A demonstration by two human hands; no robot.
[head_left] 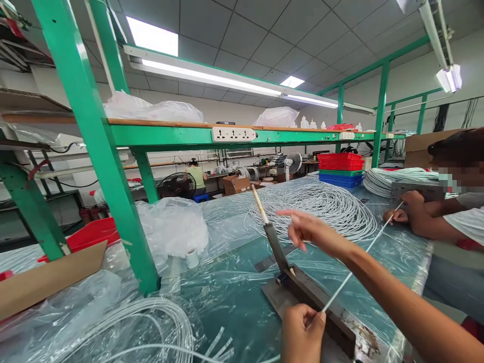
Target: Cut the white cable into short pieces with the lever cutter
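Note:
At the bottom, my left hand pinches a thin white cable between thumb and fingers. The cable stretches away up to the right and passes under my right forearm. My right hand is held out with the index finger extended, holding nothing. Just left of it stands the raised lever of a metal bench cutter, its pale handle near my fingertip but apart from it. The cutter's base lies beside my left hand, partly hidden by that hand and the cable.
A large coil of white cable lies behind the cutter. A co-worker's hands hold the cable's far end at right. More coiled cable lies at lower left. A green post, plastic bags and stacked trays stand around.

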